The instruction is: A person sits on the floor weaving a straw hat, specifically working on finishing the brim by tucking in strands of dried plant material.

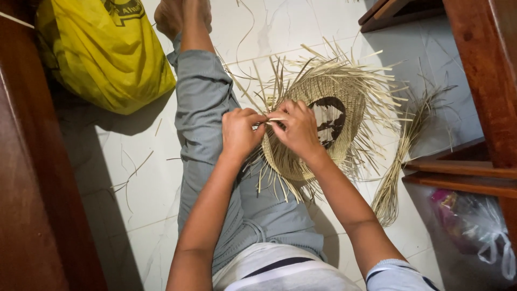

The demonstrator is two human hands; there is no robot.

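Observation:
A half-woven straw basket [344,102] with loose pale strips sticking out all around rests against my outstretched leg [202,97] in grey trousers. Both hands work at its near rim. My left hand [239,132] pinches a pale straw strip [276,119] with its fingers closed. My right hand [299,129] grips the same strip from the other side, resting on the woven wall. The fingertips of the two hands nearly touch. The basket's dark inside shows past my right hand.
A bundle of loose straw strips [398,161] lies on the white tiled floor [134,178] to the right. A yellow plastic bag [102,51] sits at the upper left. Dark wooden furniture [479,70] stands on both sides, with a clear plastic bag [476,226] at the lower right.

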